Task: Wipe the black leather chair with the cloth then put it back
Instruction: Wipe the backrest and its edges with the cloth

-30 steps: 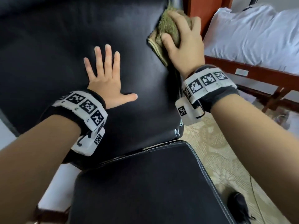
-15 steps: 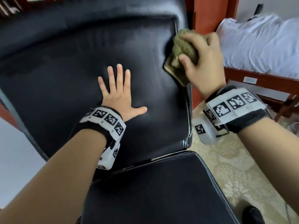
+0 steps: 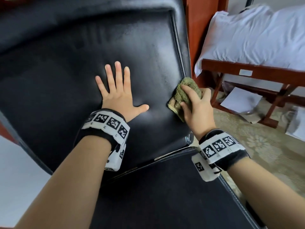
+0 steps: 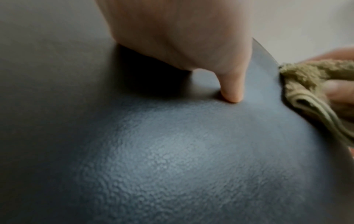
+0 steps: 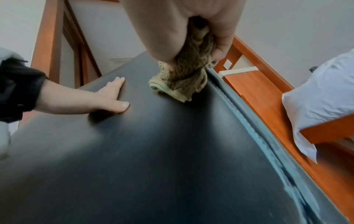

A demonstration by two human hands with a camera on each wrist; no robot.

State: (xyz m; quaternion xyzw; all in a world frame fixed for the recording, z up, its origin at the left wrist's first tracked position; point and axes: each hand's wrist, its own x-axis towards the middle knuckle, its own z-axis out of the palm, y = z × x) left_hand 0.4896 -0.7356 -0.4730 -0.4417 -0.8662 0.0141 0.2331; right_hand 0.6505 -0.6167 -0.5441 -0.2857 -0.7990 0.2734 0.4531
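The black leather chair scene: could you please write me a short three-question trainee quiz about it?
1. True or false: the left hand lies flat, fingers spread, on the black leather chair back.
2. Which part of the chair back does the bunched olive-green terry cloth touch?
A. its right edge
B. its top edge
C. its middle
3. Fill in: the right hand has the cloth in its ____.

Key
1. True.
2. A: beside the raised edge piping.
3. Grip: thumb and fingers curl round the cloth.
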